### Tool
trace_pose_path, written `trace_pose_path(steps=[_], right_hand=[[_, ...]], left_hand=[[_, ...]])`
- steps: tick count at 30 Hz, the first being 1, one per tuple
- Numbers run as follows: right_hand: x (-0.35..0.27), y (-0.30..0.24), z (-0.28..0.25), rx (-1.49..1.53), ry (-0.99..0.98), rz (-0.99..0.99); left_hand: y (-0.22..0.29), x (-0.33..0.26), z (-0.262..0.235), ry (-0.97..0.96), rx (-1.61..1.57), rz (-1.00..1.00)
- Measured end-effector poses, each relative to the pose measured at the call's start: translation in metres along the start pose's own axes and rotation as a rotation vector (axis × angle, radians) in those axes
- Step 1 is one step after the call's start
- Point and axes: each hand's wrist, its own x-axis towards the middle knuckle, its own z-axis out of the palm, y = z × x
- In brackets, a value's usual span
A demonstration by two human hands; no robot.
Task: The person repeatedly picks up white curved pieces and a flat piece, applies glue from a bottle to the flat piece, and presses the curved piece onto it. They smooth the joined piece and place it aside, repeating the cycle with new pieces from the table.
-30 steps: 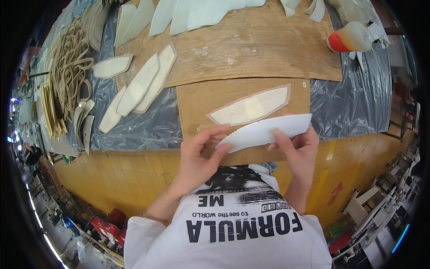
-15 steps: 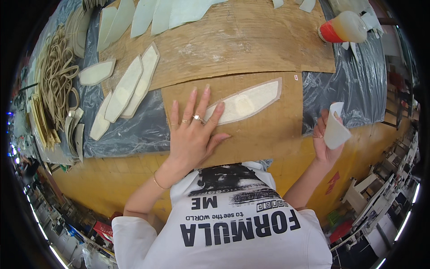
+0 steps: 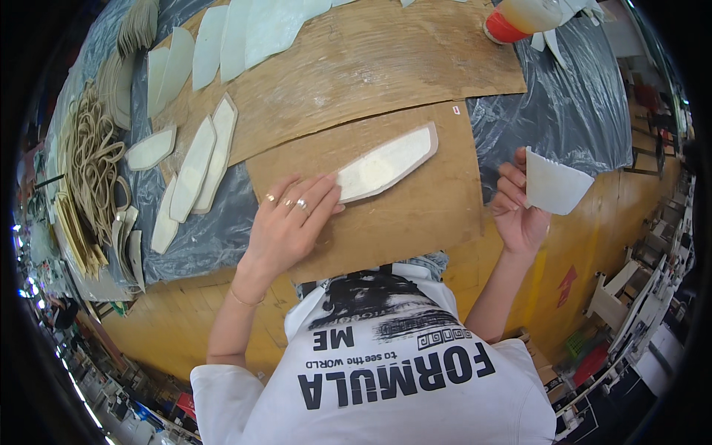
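On the brown board in front of me lies a long, pointed off-white piece with a tan border and a paler patch in its middle. My left hand, wearing rings, has its fingers drawn together over that piece's left end, the thumb low beside them; the covered end is hidden. Off to the right, above the table edge, my right hand is closed on a pale, thin, four-sided sheet piece with one uneven edge, pinched at its left side.
Several similar pointed pieces lie to the left, beside tangled beige strips. Pale sheet pieces are fanned along the far wooden board. A red-and-clear cup stands at the far right on dark plastic sheeting.
My left hand's spread fingers have drawn together at the pointed piece's left end. In my right hand the sheet piece has turned, showing its broad face. The view has shifted slightly.
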Motion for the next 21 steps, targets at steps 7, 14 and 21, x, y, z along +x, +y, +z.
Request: trace_pose_path(steps=[7, 14, 21], right_hand=[[0.0, 0.001, -0.003, -0.002, 0.019, -0.006], [-0.003, 0.001, -0.007, -0.107, 0.109, -0.079], [-0.006, 0.036, 0.027, -1.105, 0.275, -0.021]], left_hand=[[0.007, -0.009, 0.01, 0.055, 0.032, 0.014], [0.037, -0.02, -0.001, 0.102, -0.146, -0.193], [0.08, -0.019, 0.001, 0.185, -1.187, -0.672]])
